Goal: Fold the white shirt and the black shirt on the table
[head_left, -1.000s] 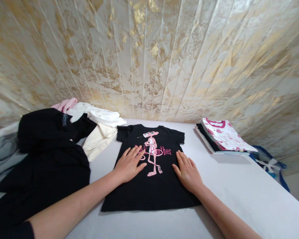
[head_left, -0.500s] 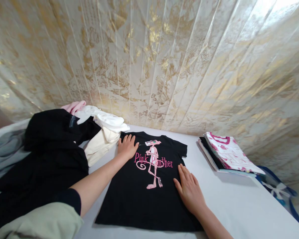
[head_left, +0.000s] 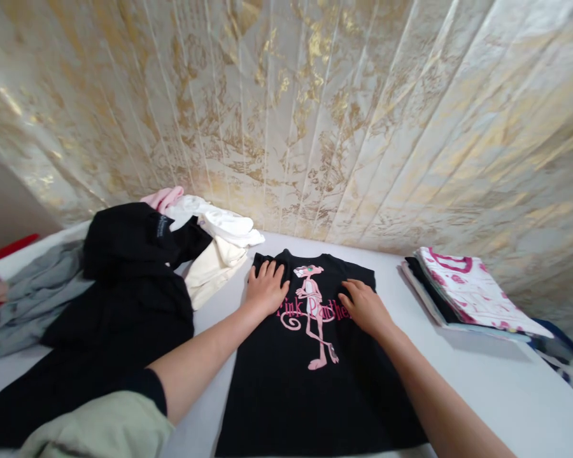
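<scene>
A black T-shirt (head_left: pixel 286 394) with a pink cartoon figure and pink lettering lies spread on the white table, its neckline toward the curtain. On its upper left part, near the sleeve, my left hand (head_left: pixel 266 289) rests with fingers apart; small wrinkles show in the cloth there. My right hand (head_left: pixel 365 305) touches the upper right of the shirt, over the end of the lettering, with its fingers slightly bent and the thumb apart. Neither hand grips the cloth.
Unfolded clothes, with a black garment (head_left: pixel 128 299) among them, are heaped on the left. Toward the right edge of the white table (head_left: pixel 463 381) sits a folded stack (head_left: pixel 477 289), patterned white and pink on top. A gold-patterned curtain (head_left: pixel 286 114) hangs behind.
My right hand has moved up the shirt from its right side to the end of the lettering. My left hand stays near the left sleeve, where the cloth is more wrinkled. The view has shifted left.
</scene>
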Tool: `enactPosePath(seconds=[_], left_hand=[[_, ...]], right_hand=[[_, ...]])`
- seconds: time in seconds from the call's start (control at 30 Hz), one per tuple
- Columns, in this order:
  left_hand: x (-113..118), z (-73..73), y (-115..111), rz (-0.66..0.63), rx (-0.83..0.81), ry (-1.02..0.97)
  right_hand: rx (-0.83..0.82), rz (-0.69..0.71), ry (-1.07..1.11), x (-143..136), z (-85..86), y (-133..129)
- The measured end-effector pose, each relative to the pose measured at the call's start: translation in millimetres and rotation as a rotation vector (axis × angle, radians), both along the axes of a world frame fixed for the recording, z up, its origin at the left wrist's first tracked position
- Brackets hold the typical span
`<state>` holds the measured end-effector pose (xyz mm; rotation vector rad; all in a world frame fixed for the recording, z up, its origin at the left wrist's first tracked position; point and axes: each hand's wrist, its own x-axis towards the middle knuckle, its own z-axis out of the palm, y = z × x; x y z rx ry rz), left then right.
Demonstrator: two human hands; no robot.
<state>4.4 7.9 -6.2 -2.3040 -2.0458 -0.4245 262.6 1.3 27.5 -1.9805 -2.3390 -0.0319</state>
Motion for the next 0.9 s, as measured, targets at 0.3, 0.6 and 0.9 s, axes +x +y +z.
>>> enactPosePath(seconds=[0.3,0.6,0.9], left_hand=[[-12.0,1.8,17.4,0.154,0.017,-0.011],[-35.7,5.9,24.5,0.292,0.116,-0.036],[-40.4,6.8,32.6,0.245,0.161,-0.236]], right_hand=[[0.007,-0.118,0.037,0.4,-39.1,22.6],[0.006,-0.235,-0.014,12.8,-44.2,-5.3],[0.011,-0.252,-0.017,18.0,-40.8,-20.7]])
